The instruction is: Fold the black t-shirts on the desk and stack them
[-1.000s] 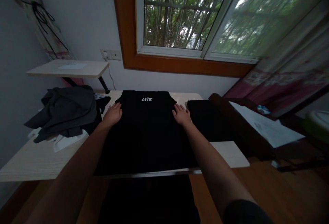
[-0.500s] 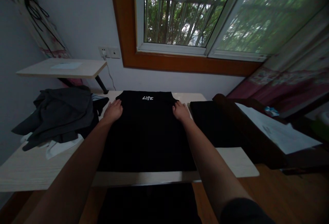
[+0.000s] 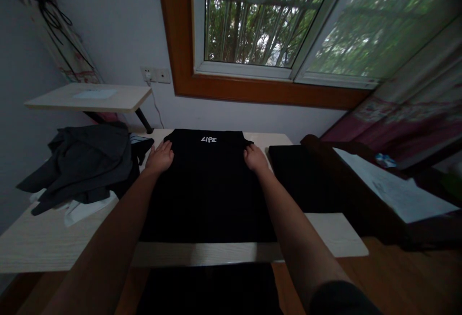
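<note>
A black T-shirt [image 3: 207, 190] with a small white print near its far edge lies spread on the table in front of me. My left hand [image 3: 160, 157] rests on its left side near the far corner, fingers stretched out and palm down. On the opposite side, my right hand [image 3: 256, 158] lies with its fingertips on the cloth just below the right corner. Both hands touch the shirt's edges, and its folds are hard to make out in the dark fabric.
A heap of dark grey and white clothes [image 3: 90, 165] sits left on the table [image 3: 36, 242], by a small raised shelf [image 3: 90, 98]. Folded black cloth [image 3: 299, 175] lies at right, beside a dark brown piece of furniture bearing a white sheet [image 3: 393, 185]. A window is ahead.
The view has shifted slightly. Both hands stay at the shirt's sides; the fingers of my right hand look a little closer together. The shirt lies nearly the same.
</note>
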`<state>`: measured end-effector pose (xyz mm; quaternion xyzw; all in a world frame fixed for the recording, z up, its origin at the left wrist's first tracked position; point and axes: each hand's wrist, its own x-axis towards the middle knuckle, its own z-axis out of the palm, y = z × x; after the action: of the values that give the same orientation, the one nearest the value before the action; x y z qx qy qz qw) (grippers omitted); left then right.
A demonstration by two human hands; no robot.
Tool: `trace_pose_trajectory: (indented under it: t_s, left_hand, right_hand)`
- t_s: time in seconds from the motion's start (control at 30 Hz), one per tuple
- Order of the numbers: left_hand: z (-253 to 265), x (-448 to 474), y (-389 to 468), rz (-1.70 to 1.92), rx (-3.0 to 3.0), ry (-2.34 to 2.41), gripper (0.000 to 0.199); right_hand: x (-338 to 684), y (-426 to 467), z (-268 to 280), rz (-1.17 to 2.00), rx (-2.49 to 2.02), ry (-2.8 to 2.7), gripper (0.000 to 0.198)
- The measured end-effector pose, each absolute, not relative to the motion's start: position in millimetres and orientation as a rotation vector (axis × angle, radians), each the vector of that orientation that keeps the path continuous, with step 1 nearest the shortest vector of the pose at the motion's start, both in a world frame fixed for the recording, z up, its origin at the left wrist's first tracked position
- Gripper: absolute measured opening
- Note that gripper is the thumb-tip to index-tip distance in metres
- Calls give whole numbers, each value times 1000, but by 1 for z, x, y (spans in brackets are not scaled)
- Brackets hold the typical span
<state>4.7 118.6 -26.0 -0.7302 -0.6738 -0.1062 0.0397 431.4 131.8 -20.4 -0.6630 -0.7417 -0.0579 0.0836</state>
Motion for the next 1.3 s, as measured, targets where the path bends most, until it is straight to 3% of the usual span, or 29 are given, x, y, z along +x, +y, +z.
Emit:
trace_pose_trajectory:
  t_s: [0.27, 0.7, 1.0, 1.3]
  left_hand:
    - [-20, 7, 95, -372, -2185, -2044, 54]
    - [-3, 8, 0, -347, -1999, -2084, 47]
    - [-3, 9, -17, -310, -1987, -2044, 42]
    - [-2, -7, -3, -334, -2017, -2079, 45]
  right_hand:
    - [429, 105, -21, -222, -1972, -1999, 44]
    - [434, 51, -15, 104, -1927, -1930, 49]
    - [441, 27, -21, 195, -1849, -1967, 36]
    - [436, 32, -17, -10, -1947, -1969, 40]
